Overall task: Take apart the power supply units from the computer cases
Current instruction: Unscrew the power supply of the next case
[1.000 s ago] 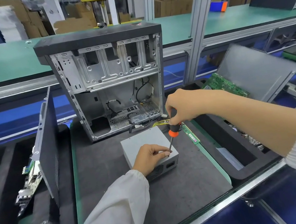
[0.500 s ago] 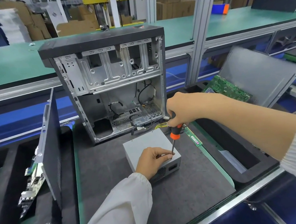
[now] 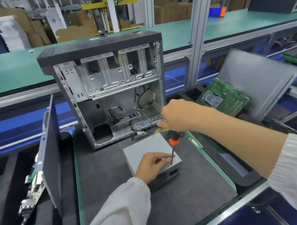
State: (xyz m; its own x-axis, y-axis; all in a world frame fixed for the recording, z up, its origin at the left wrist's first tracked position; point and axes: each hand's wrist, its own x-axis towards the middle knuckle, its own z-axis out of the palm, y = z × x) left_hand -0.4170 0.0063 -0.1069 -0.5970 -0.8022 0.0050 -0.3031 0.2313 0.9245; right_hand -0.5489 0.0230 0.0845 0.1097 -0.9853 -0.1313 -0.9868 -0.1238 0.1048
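A grey power supply unit lies on the dark mat in front of the open computer case; yellow wires run from its far end toward the case. My left hand rests on the unit's near top edge, fingers pinched beside the screwdriver tip. My right hand grips the orange-and-black screwdriver, held upright with its tip on the unit's near right corner.
A green RAM stick lies right of the unit. A motherboard and a grey side panel lean in the right tray. A dark side panel and circuit boards stand in the left tray.
The hands and the screwdriver stay on the unit's near right corner. The view has shifted slightly; nothing else has visibly moved.
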